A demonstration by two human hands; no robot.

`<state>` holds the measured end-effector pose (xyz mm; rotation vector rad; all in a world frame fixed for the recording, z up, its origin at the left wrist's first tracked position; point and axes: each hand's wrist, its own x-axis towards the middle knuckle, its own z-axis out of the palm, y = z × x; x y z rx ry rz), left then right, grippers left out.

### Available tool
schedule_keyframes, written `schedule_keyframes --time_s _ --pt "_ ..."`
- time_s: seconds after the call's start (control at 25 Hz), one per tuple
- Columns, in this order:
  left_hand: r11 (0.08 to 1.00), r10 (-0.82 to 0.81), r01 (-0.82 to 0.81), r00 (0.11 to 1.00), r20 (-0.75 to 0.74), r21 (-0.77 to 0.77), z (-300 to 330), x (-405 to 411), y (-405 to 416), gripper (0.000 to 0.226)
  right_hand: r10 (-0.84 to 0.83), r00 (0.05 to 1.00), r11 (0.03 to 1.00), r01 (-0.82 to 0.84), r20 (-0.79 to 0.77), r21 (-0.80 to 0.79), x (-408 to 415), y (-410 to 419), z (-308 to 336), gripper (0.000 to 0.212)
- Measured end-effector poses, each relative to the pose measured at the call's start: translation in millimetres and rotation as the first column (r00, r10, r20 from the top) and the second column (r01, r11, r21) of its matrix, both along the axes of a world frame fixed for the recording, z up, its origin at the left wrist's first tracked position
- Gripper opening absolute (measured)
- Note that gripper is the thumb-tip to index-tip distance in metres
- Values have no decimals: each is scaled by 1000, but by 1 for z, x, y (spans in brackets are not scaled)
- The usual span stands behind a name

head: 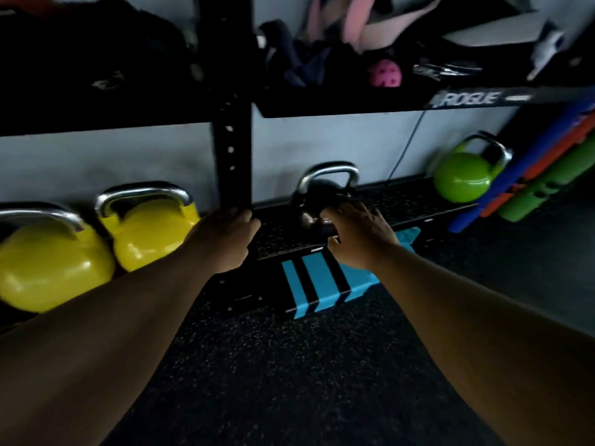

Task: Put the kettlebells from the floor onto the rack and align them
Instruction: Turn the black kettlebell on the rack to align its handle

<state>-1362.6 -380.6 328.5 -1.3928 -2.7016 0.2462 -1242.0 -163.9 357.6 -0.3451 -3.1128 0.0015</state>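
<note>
Right hand on black kettlebell; left hand gripping rack upright.

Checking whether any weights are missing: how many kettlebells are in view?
4. Two yellow kettlebells sit on the left shelf, a black kettlebell under the right hand, and a green kettlebell at far right. Others may lie outside the frame.

Glossy yellow kettlebells, shiny metal handles

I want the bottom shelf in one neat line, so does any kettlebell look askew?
The green kettlebell at the far right tilts, its handle leaning toward the foam rollers. It also sits apart from the black kettlebell.
</note>
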Motion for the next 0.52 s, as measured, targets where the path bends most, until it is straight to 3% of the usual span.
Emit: schedule_keyframes --time_s 0.24,0.52 --pt "997 55 -53 998 26 -64 -3 30 73 35 -26 999 998 27 30 -53 45 79 -9 50" --pt "998 47 -47 999 9 49 -20 -11 118 49 -21 999 994 25 32 -104 -22 126 -42 38"
